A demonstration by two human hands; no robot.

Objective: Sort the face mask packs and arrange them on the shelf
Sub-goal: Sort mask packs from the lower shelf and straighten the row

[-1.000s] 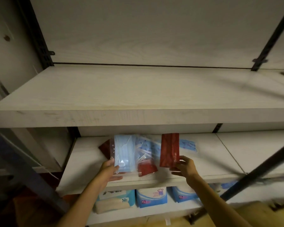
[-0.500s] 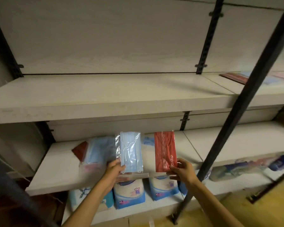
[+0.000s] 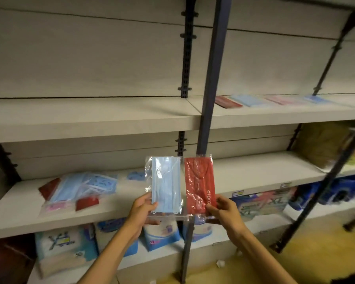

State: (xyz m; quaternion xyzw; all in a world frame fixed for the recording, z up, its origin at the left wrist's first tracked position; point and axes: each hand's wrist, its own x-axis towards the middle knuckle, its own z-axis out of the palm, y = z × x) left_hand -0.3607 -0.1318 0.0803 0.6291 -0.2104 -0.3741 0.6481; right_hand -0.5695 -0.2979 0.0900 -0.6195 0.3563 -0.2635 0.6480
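1. The left hand (image 3: 142, 209) pinches the lower left corner of a blue pack (image 3: 166, 184), thumb on the front, fingers behind.
2. The right hand (image 3: 223, 210) pinches the lower right corner of a red pack (image 3: 200, 184) in the same way; white lettering runs along that pack's right edge.
3. Both packs are held upright, side by side and just beside each other, in front of the dark post (image 3: 211, 78) and above the front edge of the middle shelf (image 3: 264, 177).
4. Left of the post, on the middle shelf, lies a loose pile (image 3: 78, 189) of blue, red and pink packs, overlapping one another.
5. Right of the post, on the top shelf (image 3: 90, 119), a row of packs lies flat: a dark red pack (image 3: 228, 102) nearest the post, then a light blue pack (image 3: 247, 100), a pink pack (image 3: 281, 100) and another blue one (image 3: 316, 99), all blurred.
6. Below the middle shelf, on both sides of the post, stand bulky bags (image 3: 162, 234) printed in blue and white.
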